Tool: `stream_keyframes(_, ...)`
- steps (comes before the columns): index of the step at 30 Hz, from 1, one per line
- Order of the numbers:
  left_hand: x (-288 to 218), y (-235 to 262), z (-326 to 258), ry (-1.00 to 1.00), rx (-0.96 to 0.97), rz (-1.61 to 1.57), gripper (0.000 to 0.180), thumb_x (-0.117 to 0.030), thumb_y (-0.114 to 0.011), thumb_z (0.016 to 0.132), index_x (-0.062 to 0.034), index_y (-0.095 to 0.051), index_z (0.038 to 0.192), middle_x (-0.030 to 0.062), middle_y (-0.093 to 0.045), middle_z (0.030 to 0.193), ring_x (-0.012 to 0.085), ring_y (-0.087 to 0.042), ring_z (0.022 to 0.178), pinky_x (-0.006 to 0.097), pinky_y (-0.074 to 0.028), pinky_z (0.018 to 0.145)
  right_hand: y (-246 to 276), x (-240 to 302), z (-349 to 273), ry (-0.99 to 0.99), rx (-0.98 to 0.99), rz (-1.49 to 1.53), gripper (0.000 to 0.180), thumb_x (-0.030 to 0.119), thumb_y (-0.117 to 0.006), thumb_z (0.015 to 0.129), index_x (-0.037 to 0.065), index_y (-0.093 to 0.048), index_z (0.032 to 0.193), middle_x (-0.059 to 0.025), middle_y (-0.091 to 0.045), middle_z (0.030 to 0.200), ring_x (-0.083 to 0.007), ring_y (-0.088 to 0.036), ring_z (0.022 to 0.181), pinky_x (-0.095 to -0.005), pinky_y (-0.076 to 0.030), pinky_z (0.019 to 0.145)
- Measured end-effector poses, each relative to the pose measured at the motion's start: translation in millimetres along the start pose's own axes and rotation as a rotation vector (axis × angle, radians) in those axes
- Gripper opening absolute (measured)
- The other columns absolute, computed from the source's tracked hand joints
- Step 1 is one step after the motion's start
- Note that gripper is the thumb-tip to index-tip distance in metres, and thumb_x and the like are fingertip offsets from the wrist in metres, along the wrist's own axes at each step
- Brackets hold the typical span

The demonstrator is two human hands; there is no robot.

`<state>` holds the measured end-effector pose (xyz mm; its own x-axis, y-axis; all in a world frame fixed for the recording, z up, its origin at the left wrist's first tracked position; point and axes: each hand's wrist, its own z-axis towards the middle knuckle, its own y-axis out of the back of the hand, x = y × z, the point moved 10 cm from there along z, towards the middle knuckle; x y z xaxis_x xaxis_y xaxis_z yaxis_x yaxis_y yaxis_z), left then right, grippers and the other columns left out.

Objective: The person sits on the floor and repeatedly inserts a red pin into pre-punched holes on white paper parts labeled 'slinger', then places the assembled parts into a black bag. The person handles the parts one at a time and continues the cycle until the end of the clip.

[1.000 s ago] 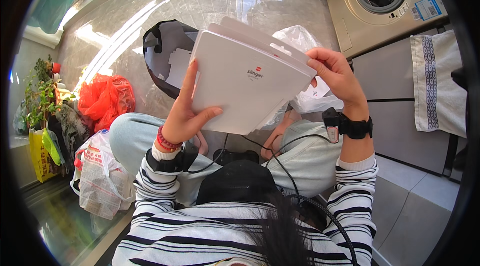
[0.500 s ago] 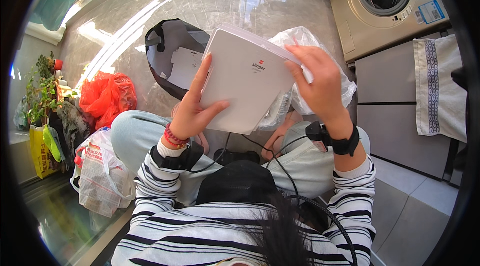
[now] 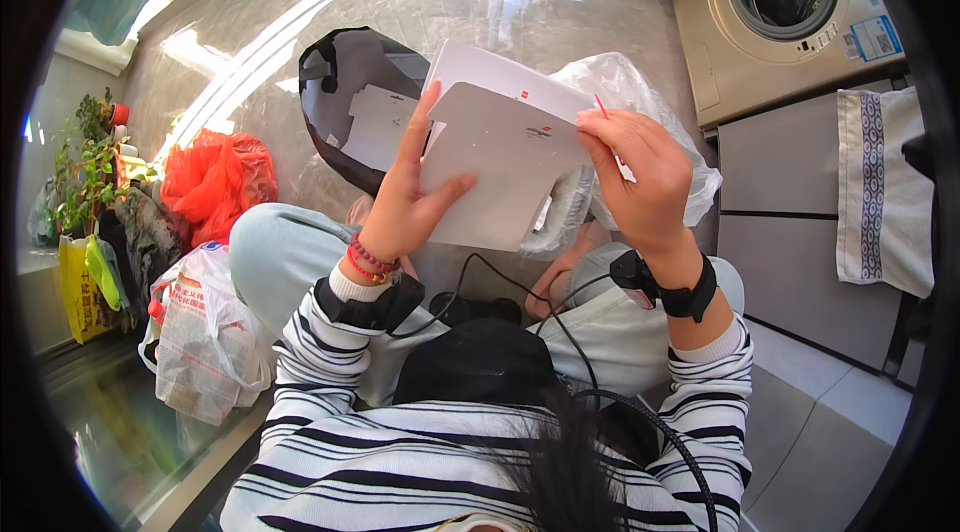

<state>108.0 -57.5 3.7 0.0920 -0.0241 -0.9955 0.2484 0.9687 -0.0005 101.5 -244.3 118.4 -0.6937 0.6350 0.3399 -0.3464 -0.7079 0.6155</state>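
Observation:
My left hand (image 3: 405, 197) grips the left edge of a flat white card (image 3: 490, 167) with a small printed mark, its thumb lying across the front. A second white card (image 3: 485, 70) stands behind it, with a gap between their top edges. At the right corner, my right hand (image 3: 645, 167) pinches the cards' edge between thumb and fingers. A thin red strip (image 3: 601, 106) sticks up by those fingertips. Crinkled clear plastic wrapping (image 3: 565, 212) shows below the card's right side. What else lies behind the cards is hidden.
Beyond my left hand is an open dark fabric bag (image 3: 318, 137) holding a white card piece (image 3: 378, 122). A clear plastic bag (image 3: 612, 75) lies at the right. Red (image 3: 215, 182) and white (image 3: 210, 332) plastic bags sit left, a washing machine (image 3: 700, 42) far right.
The front card has tilted away from the one behind, opening a gap at the top. My right hand has shifted slightly lower, its fingers now closed at the corner.

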Motion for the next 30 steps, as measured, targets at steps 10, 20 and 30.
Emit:
stream_keyframes(10, 3, -7, 3, 0.046, 0.04, -0.075, 0.039, 0.0, -0.063, 0.087, -0.0022, -0.047, 0.122, 0.0039, -0.057, 0.109, 0.0103, -0.054, 0.1, 0.026, -0.046, 0.086, 19, -22, 5, -0.152, -0.095, -0.037, 0.01, 0.004, -0.06, 0.088, 0.004, -0.067, 0.096, -0.0094, -0.067, 0.084, -0.026, -0.063, 0.076, -0.0343, -0.049, 0.073)
stream_keyframes(20, -1, -8, 3, 0.014, 0.039, -0.057, 0.037, -0.002, -0.063, 0.088, -0.0011, -0.048, 0.122, 0.0031, -0.058, 0.107, 0.0097, -0.055, 0.098, 0.025, -0.046, 0.085, 3, -28, 0, -0.36, 0.049, 0.315, 0.019, -0.003, -0.051, 0.09, 0.003, -0.065, 0.103, -0.0111, -0.065, 0.09, -0.0213, -0.061, 0.072, -0.0281, -0.05, 0.069)
stream_keyframes(30, -6, -22, -1, -0.072, 0.184, 0.225, 0.039, -0.004, -0.062, 0.087, -0.0026, -0.048, 0.123, 0.0137, -0.065, 0.095, 0.0222, -0.064, 0.083, 0.029, -0.05, 0.075, -21, -28, -1, -0.21, 0.249, 0.175, 0.019, 0.004, -0.066, 0.079, 0.002, -0.066, 0.098, -0.0119, -0.066, 0.089, -0.0261, -0.064, 0.073, -0.0314, -0.051, 0.063)
